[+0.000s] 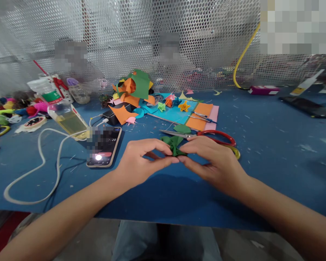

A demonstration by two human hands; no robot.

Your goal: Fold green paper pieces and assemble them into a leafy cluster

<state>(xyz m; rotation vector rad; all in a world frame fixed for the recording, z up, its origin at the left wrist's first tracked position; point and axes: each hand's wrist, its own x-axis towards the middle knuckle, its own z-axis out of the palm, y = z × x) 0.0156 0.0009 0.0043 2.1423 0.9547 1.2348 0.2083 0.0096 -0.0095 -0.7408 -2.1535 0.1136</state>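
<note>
A dark green folded paper flower [174, 142] is pinched between both my hands, above the blue table. My left hand [142, 157] grips its left side between thumb and fingers. On the other side, my right hand [213, 159] has thumb and fingertips closed on it, hiding part of its edge. Just behind lie red-handled scissors [218, 137], blades pointing left, with a cut green paper piece [182, 129] by them. Farther back, small folded flowers, among them a yellow-orange one [184, 106] and a light green one [161, 106], rest on blue paper sheets [171, 115].
A phone [104, 148] lies left of my hands, near a looped white cable [43, 156] and a bottle of yellowish liquid [70, 119]. Colored paper scraps [137, 87] are heaped at the back, against a perforated metal panel [136, 32]. A dark tablet-like device [309, 106] sits far right.
</note>
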